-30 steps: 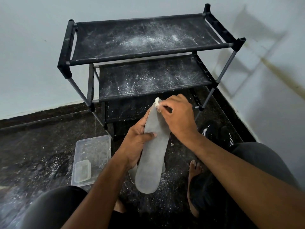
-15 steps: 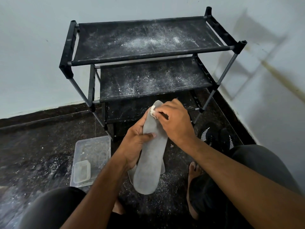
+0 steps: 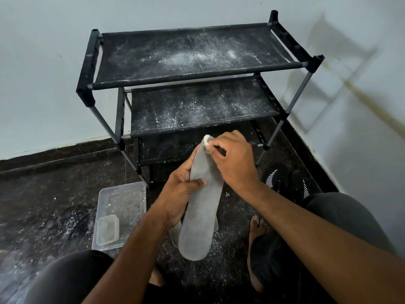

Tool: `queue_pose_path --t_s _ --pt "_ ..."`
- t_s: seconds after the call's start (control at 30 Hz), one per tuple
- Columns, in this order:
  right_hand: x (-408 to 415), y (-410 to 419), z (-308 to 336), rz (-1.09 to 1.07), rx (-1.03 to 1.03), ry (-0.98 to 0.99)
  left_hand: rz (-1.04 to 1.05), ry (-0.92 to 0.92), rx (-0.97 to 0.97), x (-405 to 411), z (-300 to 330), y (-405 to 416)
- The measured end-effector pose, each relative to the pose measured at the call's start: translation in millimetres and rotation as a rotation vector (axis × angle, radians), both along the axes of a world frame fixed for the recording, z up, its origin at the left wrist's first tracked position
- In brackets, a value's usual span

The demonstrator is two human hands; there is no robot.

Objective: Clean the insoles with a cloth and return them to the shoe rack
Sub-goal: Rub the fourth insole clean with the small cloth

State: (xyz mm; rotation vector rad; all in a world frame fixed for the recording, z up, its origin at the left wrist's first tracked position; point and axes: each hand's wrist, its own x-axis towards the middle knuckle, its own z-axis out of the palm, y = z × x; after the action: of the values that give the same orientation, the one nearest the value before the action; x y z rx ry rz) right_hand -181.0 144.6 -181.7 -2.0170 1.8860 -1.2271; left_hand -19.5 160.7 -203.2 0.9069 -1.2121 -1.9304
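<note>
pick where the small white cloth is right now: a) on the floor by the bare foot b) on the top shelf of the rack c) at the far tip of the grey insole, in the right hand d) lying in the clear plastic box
c: the right hand pinches the white cloth against the far tip of the insole, which the left hand grips at its middle.

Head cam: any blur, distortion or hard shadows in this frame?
Head view: wide-angle bend, the shoe rack posts splay outward. Light is hard enough to throw the rack's shadow clearly on the right wall. The right hand and white cloth look slightly soft; the left hand and grey insole are sharper. No strong glare.
</note>
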Motion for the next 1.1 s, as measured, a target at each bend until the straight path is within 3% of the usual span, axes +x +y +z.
queue_pose_path --t_s 0.1,0.27,0.43,0.53,0.6,0.73,0.93,1.1 --pt "9 7 -1 0.109 -0.028 0.056 0.017 0.008 0.001 1 -3 -2" --pt "-4 -2 -6 -0.107 0.098 -0.095 0.006 0.044 0.008 3 -8 -1" --pt "9 8 -10 0.148 0.054 0.118 0.167 -0.101 0.029 5 -14 -2" --pt "-2 -3 -9 0.024 0.058 0.132 0.163 -0.139 0.042 6 -15 -3" --pt "-3 -3 -8 0.014 0.064 0.119 0.19 -0.111 0.05 7 -16 -3" --pt "15 14 -15 0.28 0.09 0.201 0.238 -0.03 0.089 7 -17 -5" --pt "0 2 -10 0.084 0.111 0.186 0.269 0.033 0.103 9 -13 -8" --pt "16 15 -10 0.326 0.108 0.184 0.309 0.07 0.164 7 -11 -6"
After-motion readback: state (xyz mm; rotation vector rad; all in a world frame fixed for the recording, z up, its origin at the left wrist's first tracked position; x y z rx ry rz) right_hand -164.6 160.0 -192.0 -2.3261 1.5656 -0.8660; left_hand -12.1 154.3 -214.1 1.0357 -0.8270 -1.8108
